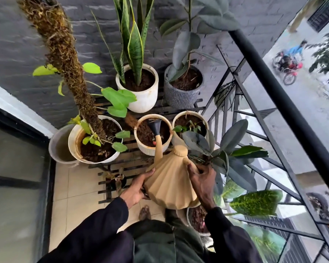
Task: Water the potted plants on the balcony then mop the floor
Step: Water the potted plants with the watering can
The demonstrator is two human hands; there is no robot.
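- Head camera shows your right hand (202, 184) curled over the right side of the beige pleated plastic watering can (169, 185). The thumb lies on its upper face and the fingers bend around its edge, so this hand grips the can.
- Your left hand (139, 188) lies against the left side of the can, with the fingers stretched almost straight and pressing on it. Whether the thumb hooks below, I cannot tell.
- You hold the can in the air between both hands, tilted forward, above the black slatted plant stand (122, 168).
- Its black flared spout head (156, 127) hangs over the dark soil of the white ribbed round pot (148, 149), which is in the middle of the front row.
- Just right of this pot stands a white round pot with a small green plant (190, 112).
- At the left stands a large white pot with a mossy pole (71, 142).
- Behind them stand a white pot with a tall striped snake plant (146, 99) and a grey ribbed pot with a dark-leaved plant (179, 99), side by side.
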